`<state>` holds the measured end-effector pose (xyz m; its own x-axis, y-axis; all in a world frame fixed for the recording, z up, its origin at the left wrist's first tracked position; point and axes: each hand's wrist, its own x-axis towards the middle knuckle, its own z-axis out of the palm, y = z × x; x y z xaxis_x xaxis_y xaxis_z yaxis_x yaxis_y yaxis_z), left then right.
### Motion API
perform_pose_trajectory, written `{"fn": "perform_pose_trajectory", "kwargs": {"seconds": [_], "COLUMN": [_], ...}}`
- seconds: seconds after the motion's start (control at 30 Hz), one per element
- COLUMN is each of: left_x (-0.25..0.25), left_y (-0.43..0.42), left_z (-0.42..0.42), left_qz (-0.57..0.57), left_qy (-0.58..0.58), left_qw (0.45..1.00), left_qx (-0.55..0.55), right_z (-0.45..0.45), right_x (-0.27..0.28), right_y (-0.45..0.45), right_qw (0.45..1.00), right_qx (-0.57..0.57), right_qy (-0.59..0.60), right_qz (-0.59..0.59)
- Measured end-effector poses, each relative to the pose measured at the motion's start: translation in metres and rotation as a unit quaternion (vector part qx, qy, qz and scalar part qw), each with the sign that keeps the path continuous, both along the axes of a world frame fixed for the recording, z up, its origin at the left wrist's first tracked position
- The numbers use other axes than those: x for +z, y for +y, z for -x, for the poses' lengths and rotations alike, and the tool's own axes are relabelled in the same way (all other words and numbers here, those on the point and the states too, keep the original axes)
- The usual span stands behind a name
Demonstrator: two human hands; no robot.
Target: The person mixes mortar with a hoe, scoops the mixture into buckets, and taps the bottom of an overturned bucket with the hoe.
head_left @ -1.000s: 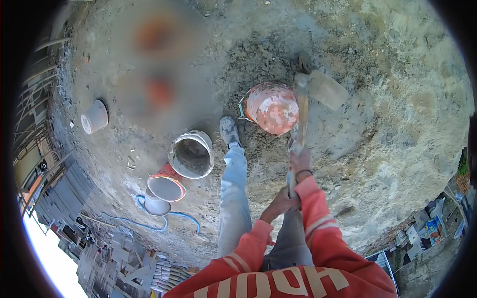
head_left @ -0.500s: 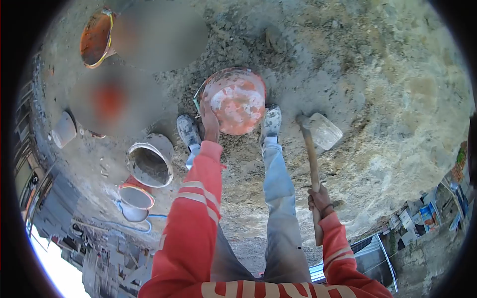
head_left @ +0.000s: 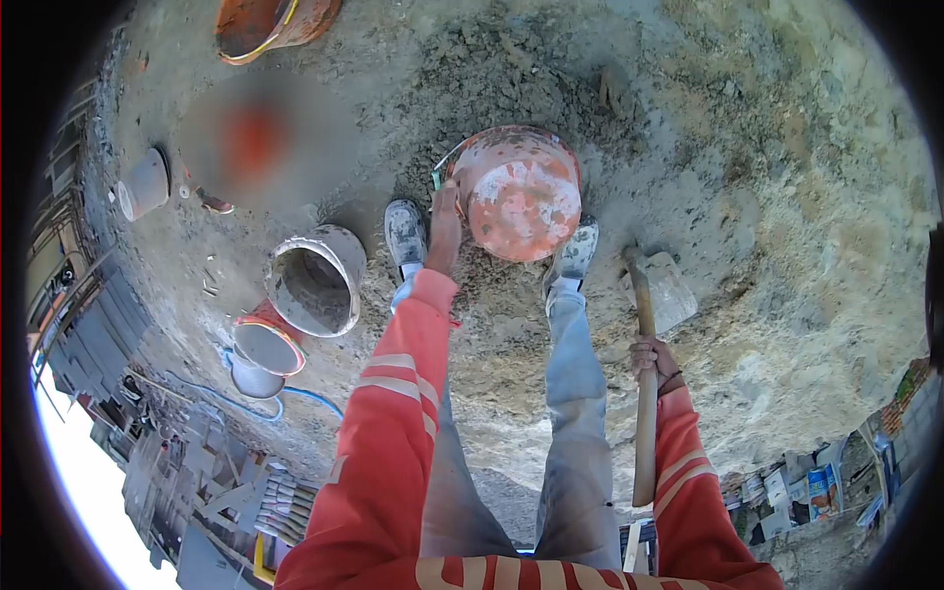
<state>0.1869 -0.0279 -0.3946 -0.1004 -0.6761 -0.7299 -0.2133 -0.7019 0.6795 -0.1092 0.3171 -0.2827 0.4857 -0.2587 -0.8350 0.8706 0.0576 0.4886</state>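
A reddish bucket (head_left: 523, 202), smeared with pale mortar, is tipped so that its base faces me between my feet. My left hand (head_left: 444, 228) grips its left side near the wire handle, with part of the fingers hidden against it. In my right hand (head_left: 651, 356), the fingers wrap round the wooden handle of a hoe (head_left: 645, 433). The hoe's broad, mortar-grey blade (head_left: 671, 293) rests on the ground to the right of my right shoe.
Wet, lumpy mortar (head_left: 492, 74) lies beyond the bucket. On the left stand a grey-crusted bucket (head_left: 346, 261), a red-rimmed bucket (head_left: 295, 334) and a white bucket (head_left: 146, 187). An orange bucket (head_left: 320, 18) is at the top left. A blue hose (head_left: 236, 401) trails below.
My view has shifted, so the scene sits differently in it. The tipped bucket stays between my feet under my left hand. My right hand sits higher on the hoe handle, closer to the blade.
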Motion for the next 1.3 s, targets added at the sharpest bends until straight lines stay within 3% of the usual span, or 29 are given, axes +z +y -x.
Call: {"fn": "perform_pose_trajectory", "kwargs": {"seconds": [0.1, 0.13, 0.17, 0.23, 0.37, 0.47, 0.7, 0.93, 1.17, 1.3], "left_x": [-0.039, -0.059, -0.069, -0.087, -0.107, -0.115, -0.112, -0.115, -0.109, -0.109], "left_y": [-0.010, -0.010, -0.017, -0.014, -0.006, -0.006, -0.004, 0.000, -0.004, -0.008], "left_z": [-0.047, -0.064, -0.075, -0.090, -0.078, -0.059, -0.031, -0.033, -0.024, -0.028], "left_qz": [0.041, 0.059, 0.058, 0.021, 0.021, 0.072, 0.104, 0.122, 0.140, 0.100], "left_qy": [-0.186, -0.257, -0.251, -0.369, -0.347, -0.431, -0.517, -0.452, -0.498, -0.458], "left_qw": [0.981, 0.964, 0.965, 0.911, 0.922, 0.892, 0.842, 0.880, 0.851, 0.880], "left_qx": [-0.035, -0.041, -0.045, -0.183, -0.169, -0.112, -0.119, -0.085, -0.091, -0.078], "right_z": [0.003, 0.001, 0.000, 0.000, 0.002, 0.002, 0.006, 0.012, 0.015, 0.013], "right_x": [-0.005, -0.003, -0.001, 0.006, 0.010, 0.013, 0.015, 0.012, 0.010, 0.009], "right_y": [-0.004, -0.012, -0.019, -0.015, -0.013, -0.017, -0.018, -0.012, -0.009, -0.014], "right_qw": [0.999, 0.989, 0.968, 0.956, 0.939, 0.945, 0.940, 0.942, 0.944, 0.943], "right_qx": [0.041, 0.139, 0.233, 0.268, 0.319, 0.297, 0.318, 0.321, 0.317, 0.321], "right_qy": [0.006, 0.048, 0.088, 0.112, 0.129, 0.134, 0.120, 0.096, 0.086, 0.081], "right_qz": [-0.003, -0.012, -0.024, -0.031, -0.009, -0.005, -0.017, -0.005, -0.010, -0.002]}}
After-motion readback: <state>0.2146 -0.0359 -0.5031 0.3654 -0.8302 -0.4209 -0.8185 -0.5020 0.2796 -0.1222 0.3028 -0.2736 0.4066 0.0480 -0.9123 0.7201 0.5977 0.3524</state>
